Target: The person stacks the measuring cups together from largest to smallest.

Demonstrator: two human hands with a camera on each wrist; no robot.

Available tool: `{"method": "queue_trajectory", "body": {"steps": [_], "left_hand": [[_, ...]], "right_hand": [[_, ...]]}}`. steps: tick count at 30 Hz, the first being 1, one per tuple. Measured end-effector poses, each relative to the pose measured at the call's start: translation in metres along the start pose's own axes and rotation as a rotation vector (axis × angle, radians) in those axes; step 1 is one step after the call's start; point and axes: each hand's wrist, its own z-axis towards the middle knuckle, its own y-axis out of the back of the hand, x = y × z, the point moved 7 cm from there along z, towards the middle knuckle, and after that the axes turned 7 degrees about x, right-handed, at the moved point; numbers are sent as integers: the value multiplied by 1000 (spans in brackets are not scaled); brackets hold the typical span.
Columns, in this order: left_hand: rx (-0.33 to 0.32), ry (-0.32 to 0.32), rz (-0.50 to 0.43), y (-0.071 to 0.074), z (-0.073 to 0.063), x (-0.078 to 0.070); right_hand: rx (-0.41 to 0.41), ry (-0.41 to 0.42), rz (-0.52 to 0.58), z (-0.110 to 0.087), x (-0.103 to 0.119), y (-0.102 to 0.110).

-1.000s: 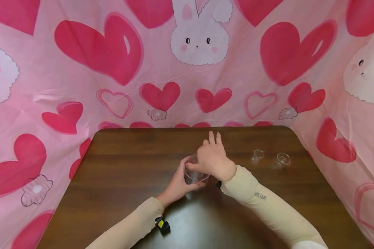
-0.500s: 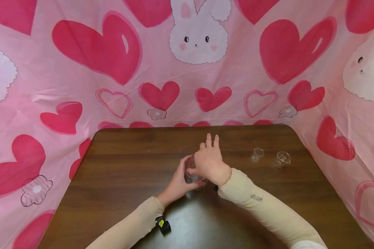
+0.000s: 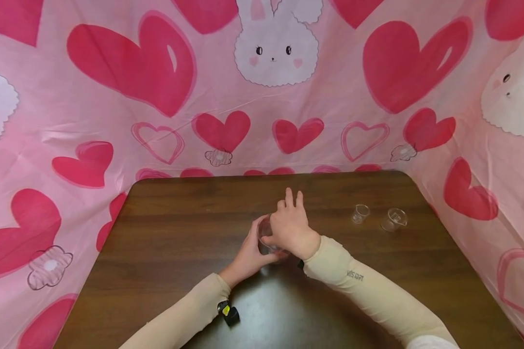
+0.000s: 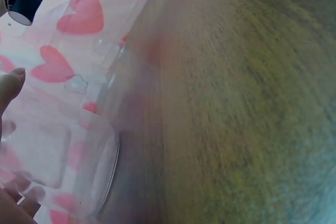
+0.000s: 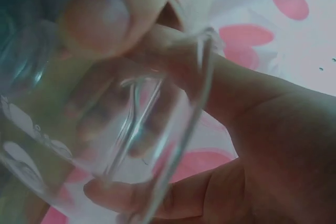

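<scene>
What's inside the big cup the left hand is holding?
Through the clear wall of the big cup, a smaller transparent shape shows, perhaps another cup. The right hand covers part of the opening, hiding what lies beneath.

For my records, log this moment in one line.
left hand: grips clear round beaker; right hand: at its mouth; two smaller clear beakers: upright

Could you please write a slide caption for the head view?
Left hand gripping a clear vessel, right hand at its mouth, two small beakers on the table.
</scene>
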Motion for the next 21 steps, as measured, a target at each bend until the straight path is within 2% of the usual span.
{"method": "queue_trajectory", "body": {"steps": [7, 14, 21], "left_hand": [[4, 2, 29, 0, 2, 0], [7, 20, 54, 0, 4, 2], [4, 5, 75, -2, 12, 41]], "right_hand": [[-32, 10, -17, 2, 1, -8], [-23, 10, -20, 5, 1, -15], [23, 7, -31, 10, 2, -19]]}}
